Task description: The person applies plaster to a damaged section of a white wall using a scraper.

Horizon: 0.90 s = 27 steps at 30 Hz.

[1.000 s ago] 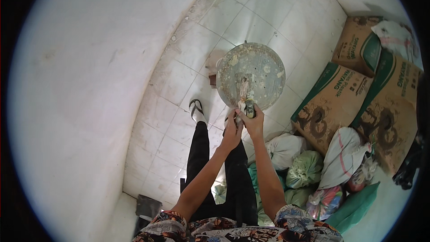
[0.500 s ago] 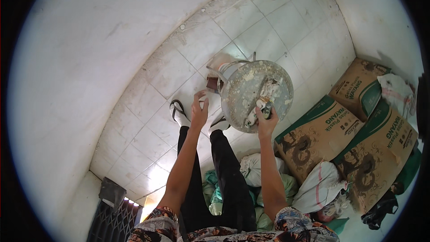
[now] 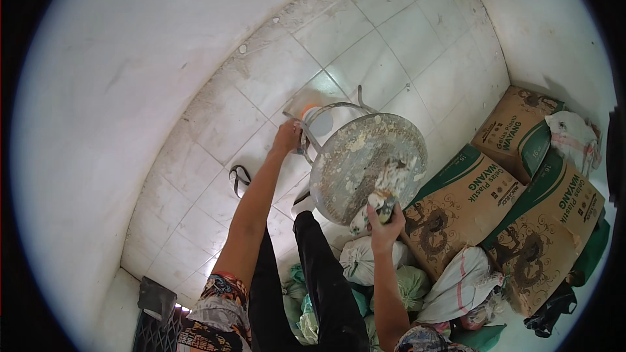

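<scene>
Tiled floor (image 3: pixel 378 52); dark object (image 3: pixel 387 210) in right fingers (image 3: pixel 375 220).

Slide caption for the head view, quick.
Left hand by a leg of a tilted round stool, right hand holding a small dark object.

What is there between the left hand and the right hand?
In the head view, a stool's metal leg and its round, stained seat lie between the left hand and the right hand.

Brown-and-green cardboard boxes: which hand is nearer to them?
Right. The right hand is just left of the boxes; the left hand is farther left, beside the round grey stool.
</scene>
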{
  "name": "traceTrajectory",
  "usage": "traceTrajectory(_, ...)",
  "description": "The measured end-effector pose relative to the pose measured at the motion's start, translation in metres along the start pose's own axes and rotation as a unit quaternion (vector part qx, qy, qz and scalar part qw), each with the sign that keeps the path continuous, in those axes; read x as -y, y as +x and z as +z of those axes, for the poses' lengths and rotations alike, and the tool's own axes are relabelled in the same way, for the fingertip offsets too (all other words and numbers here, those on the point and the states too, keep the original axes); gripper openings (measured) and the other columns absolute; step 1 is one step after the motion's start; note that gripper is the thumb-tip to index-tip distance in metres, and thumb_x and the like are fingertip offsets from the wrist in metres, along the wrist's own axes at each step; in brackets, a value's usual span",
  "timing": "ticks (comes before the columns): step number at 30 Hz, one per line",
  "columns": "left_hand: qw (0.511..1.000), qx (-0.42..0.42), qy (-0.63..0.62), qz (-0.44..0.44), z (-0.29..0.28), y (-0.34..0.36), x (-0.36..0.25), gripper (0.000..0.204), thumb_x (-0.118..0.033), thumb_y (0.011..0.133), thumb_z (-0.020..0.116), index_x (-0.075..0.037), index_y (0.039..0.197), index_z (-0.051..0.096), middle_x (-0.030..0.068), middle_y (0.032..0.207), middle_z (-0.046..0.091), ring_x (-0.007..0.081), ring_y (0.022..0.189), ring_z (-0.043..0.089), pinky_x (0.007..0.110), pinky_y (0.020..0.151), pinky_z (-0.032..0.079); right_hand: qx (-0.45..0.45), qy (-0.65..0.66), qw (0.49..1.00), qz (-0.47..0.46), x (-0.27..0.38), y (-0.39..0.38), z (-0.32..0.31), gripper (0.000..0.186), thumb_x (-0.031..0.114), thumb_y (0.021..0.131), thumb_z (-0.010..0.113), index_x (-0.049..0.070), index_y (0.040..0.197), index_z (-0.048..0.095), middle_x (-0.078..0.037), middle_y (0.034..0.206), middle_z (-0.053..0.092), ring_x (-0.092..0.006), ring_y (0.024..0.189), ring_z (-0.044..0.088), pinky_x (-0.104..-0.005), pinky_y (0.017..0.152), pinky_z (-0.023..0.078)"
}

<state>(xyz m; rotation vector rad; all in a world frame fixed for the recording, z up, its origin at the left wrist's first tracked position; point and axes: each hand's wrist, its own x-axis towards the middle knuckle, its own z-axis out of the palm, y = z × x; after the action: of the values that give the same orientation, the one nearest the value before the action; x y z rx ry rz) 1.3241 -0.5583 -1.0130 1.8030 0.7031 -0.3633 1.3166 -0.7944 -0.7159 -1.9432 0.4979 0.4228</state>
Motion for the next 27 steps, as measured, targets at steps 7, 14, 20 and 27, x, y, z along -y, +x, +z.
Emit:
traceTrajectory(7, 0.991, 0.047, 0.125, 0.014, 0.002, 0.043, 0.014, 0.029, -0.018, 0.096, 0.044, 0.0, 0.107, 0.064, 0.0245, 0.106, 0.064, 0.0405, 0.102, 0.06, 0.047, 0.089, 0.048, -0.085, 0.066, 0.994, 0.029, 0.0, -0.011, -0.021, 0.031, 0.0, 0.08, 0.072, 0.0, 0.108, 0.058, -0.001, 0.081, 0.06, -0.0055, 0.06, 0.054, -0.0212, 0.047, 0.043)
traceTrajectory(14, 0.948, 0.092, 0.301, -0.045, 0.02, 0.064, 0.024, 0.036, -0.031, 0.096, 0.049, -0.007, 0.12, 0.062, 0.0185, 0.11, 0.066, 0.0344, 0.105, 0.062, 0.053, 0.093, 0.043, -0.123, 0.104, 0.986, 0.037, -0.019, -0.002, -0.045, 0.041, 0.001, 0.081, 0.071, 0.0, 0.118, 0.054, -0.003, 0.084, 0.06, -0.0076, 0.054, 0.052, -0.0236, 0.039, 0.04)
traceTrajectory(20, 0.96, 0.064, 0.258, -0.092, 0.034, 0.072, 0.034, 0.031, -0.037, 0.091, 0.057, -0.012, 0.103, 0.069, 0.0127, 0.1, 0.069, 0.0296, 0.104, 0.062, 0.054, 0.098, 0.036, -0.105, 0.095, 0.99, 0.001, -0.03, -0.009, -0.048, 0.045, 0.004, 0.081, 0.071, -0.002, 0.121, 0.053, -0.003, 0.102, 0.058, -0.0111, 0.088, 0.054, -0.0258, 0.078, 0.044)
traceTrajectory(27, 0.974, 0.046, 0.181, -0.131, 0.032, 0.076, 0.044, 0.031, -0.037, 0.091, 0.057, -0.014, 0.103, 0.072, 0.0121, 0.101, 0.07, 0.0306, 0.103, 0.063, 0.052, 0.097, 0.036, -0.112, 0.124, 0.986, 0.023, -0.038, -0.007, -0.056, 0.044, 0.003, 0.077, 0.077, -0.003, 0.115, 0.056, -0.005, 0.1, 0.061, -0.0103, 0.082, 0.057, -0.0246, 0.072, 0.047)
